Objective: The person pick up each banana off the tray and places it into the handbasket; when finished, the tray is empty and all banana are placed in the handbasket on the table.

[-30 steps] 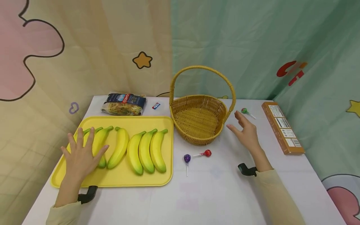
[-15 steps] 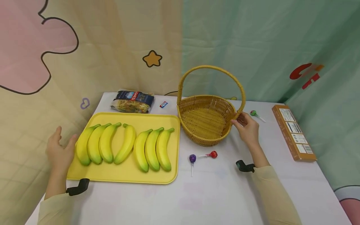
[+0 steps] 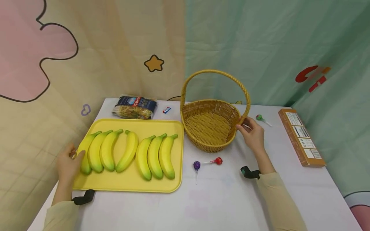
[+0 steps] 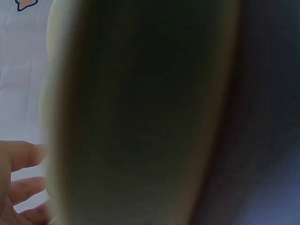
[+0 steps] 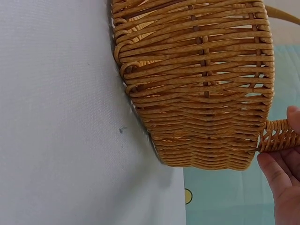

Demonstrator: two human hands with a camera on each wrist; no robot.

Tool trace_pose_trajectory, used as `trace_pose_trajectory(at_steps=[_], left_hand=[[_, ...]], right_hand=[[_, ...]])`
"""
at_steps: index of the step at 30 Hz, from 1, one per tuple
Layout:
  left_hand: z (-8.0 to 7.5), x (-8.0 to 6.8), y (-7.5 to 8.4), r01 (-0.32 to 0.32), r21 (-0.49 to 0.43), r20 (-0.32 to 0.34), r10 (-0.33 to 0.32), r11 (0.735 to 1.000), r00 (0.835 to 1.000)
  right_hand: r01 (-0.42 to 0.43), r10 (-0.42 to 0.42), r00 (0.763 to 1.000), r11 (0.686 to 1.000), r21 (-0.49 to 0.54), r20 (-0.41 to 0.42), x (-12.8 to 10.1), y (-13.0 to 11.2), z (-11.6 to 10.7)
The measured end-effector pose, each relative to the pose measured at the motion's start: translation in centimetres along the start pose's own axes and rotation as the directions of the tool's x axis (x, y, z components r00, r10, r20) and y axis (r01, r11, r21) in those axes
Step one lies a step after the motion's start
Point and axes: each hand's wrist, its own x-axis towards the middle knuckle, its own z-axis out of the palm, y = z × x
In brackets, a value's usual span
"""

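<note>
While your right forearm stretches forward across the white table (image 3: 219, 202), your right hand (image 3: 252, 134) sits at the near right side of the wicker basket (image 3: 211, 126), fingers curled toward the foot of its handle. The right wrist view shows your fingertips (image 5: 276, 176) touching the woven loop where the handle joins the wall, thumb above and fingers below it, a light pinch rather than a full grasp. The basket stands upright on the table, just right of the yellow tray (image 3: 130, 183), with its arched handle overhead and its inside bare.

Your left hand (image 3: 69, 163) lies at the tray's left edge, wrist low on the table and arm running back toward you. Its fingers bend around the outer side of the leftmost banana (image 3: 83, 154), with the thumb pressed against that fruit. The left wrist view is filled by a dark, blurred yellow-green surface, with only a few fingertips (image 4: 21, 157) showing at the left, so I cannot tell from it how firm the hold is.

Seven bananas lie side by side on the tray. A purple lollipop (image 3: 197, 166) and a red lollipop (image 3: 218, 160) lie in front of the basket, and a green lollipop (image 3: 259, 117) lies beyond your right hand. A brown box (image 3: 300, 138) rests along the right edge, and a noodle packet (image 3: 134, 107) lies behind the tray.
</note>
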Motion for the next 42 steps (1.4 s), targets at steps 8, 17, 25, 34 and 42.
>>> trace_pose_trajectory(at_steps=[8,17,25,34,42], left_hand=[[0.6,0.1,-0.9,-0.026,0.097,0.025,0.024,0.995,0.999],[0.3,-0.3,0.0,0.078,0.039,0.003,-0.078,0.996,0.997],[-1.8,-1.3,3.0,0.18,-0.071,-0.021,-0.182,0.981,0.983],[0.8,-3.2,12.5,-0.114,-0.204,-0.143,0.085,0.972,0.986],[7.8,-5.9,21.0,-0.434,-0.272,-0.043,0.439,0.859,0.897]], right_hand=[[0.015,-0.015,1.0,1.0,0.0,-0.004,0.0,0.1,0.1],[0.016,-0.016,1.0,1.0,0.015,-0.013,-0.1,0.0,0.3],[0.016,-0.016,1.0,1.0,0.009,-0.009,-0.1,-0.1,0.2],[0.034,-0.033,0.999,0.999,0.021,-0.034,0.0,0.1,-0.2],[0.022,-0.021,1.0,0.999,0.034,-0.022,0.0,0.0,0.1]])
